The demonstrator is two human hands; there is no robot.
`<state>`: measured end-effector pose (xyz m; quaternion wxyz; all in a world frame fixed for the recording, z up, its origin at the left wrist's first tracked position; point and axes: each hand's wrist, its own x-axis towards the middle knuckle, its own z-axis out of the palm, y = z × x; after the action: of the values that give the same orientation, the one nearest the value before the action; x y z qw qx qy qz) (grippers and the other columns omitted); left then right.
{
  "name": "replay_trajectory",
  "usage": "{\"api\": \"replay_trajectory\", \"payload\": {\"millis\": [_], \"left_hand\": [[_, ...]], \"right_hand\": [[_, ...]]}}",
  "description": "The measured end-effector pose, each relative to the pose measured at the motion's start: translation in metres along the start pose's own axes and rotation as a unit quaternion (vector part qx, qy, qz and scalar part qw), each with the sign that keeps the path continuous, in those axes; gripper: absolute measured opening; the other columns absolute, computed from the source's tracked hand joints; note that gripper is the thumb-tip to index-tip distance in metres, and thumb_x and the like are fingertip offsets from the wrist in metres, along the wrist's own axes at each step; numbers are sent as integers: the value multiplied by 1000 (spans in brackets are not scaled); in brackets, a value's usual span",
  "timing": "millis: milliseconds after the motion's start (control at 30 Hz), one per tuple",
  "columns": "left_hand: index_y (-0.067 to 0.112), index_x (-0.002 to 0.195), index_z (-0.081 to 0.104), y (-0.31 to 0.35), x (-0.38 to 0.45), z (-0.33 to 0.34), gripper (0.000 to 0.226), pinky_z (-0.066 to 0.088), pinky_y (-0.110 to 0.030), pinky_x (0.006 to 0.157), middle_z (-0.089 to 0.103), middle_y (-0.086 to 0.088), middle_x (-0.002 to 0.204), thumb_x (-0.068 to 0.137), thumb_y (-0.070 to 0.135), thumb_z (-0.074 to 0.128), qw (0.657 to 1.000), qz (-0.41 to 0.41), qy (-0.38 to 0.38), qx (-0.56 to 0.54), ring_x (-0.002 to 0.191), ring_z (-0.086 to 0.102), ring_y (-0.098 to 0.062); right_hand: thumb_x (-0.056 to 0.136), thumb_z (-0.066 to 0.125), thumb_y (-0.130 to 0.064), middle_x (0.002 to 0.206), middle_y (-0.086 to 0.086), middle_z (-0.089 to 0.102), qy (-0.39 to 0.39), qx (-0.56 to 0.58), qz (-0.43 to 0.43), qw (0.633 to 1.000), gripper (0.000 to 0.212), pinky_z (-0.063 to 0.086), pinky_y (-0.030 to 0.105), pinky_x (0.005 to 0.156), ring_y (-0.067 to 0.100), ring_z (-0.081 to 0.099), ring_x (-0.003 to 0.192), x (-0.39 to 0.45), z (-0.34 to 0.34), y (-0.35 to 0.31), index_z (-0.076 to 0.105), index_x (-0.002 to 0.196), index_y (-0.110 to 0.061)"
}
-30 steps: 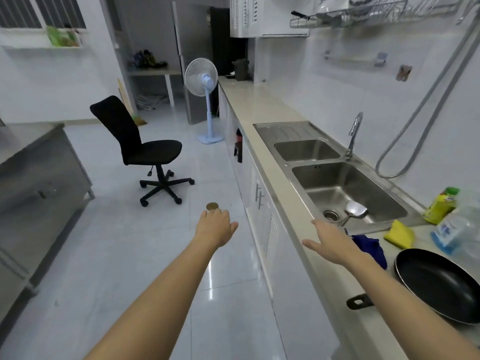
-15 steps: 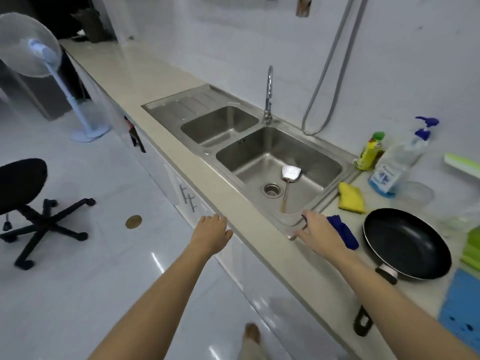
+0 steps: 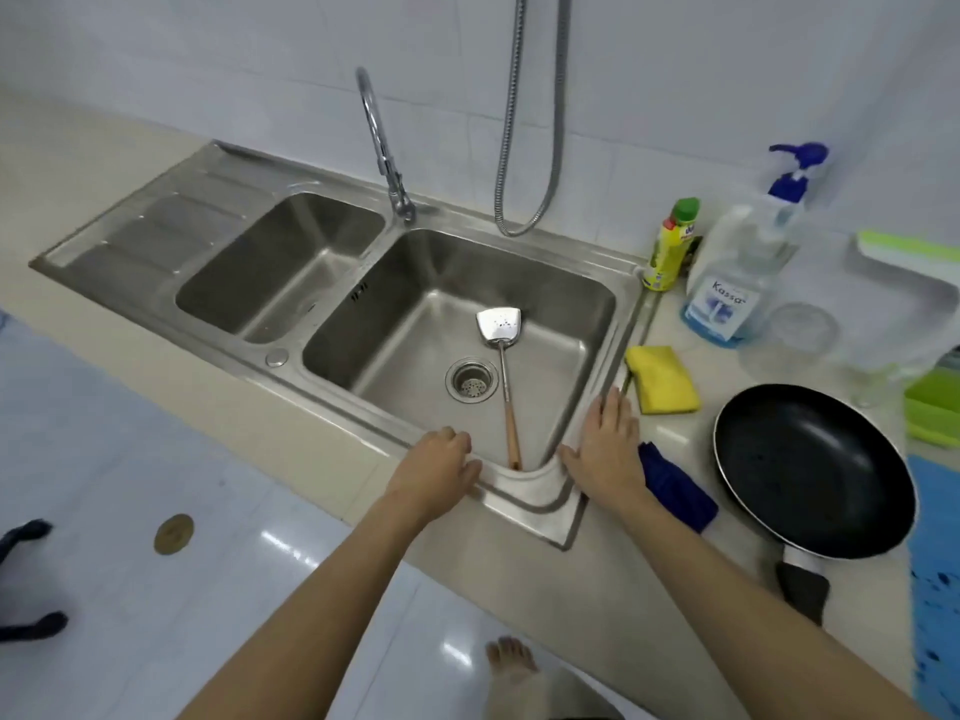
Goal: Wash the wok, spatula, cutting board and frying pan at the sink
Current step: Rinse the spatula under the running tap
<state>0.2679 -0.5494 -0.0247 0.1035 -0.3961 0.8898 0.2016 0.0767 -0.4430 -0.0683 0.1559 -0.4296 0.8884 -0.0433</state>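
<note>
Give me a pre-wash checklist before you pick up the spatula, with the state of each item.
1. Spatula within reach, lying in the big basin, handle toward the person: ok.
2. Left hand free, resting on the sink's front rim: ok.
3. Right hand free, flat on the rim's corner: ok.
4. Drain strainer uncovered: ok.
5. Water running from the faucet: not ok, no stream visible.
6. Yellow sponge and dish soap bottle at hand on the counter: ok.
</note>
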Motion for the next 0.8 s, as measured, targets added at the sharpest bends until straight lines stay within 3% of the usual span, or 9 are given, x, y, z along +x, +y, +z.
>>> {"api": "replay_trajectory", "payload": {"millis": [133,433,533,800], "left_hand": [[3,114,58,-22,34,3,30,39,-38,95,57,-16,117,97,25,47,999,5,-32,1,112,52,-33],[6,125,54,-47,98,16,35,40,-37,98,53,-14,127,99,29,45,985,97,-143,13,120,47,-30],[7,122,55,-59,114,23,34,41,-36,95,56,-13,125,98,30,47,976,120,-184,-1,116,50,-29],[1,107,62,-64,158,46,29,47,-36,85,66,-15,107,96,27,53,962,96,-239,-94,100,59,-29]], "right_hand": [[94,35,-49,155,28,-11,25,-44,21,998,83,2,52,118,43,-8,144,3,18,-9,1,150,2],[79,61,-39,157,23,-5,34,-36,136,989,89,2,55,117,42,-4,144,19,31,-35,20,149,-1],[80,63,-39,158,20,-9,30,-48,185,981,91,2,55,117,40,-6,145,22,35,-46,16,150,-5],[81,60,-28,158,20,-5,50,-84,208,973,80,12,57,116,40,-1,145,30,36,-52,21,148,-7]]}}
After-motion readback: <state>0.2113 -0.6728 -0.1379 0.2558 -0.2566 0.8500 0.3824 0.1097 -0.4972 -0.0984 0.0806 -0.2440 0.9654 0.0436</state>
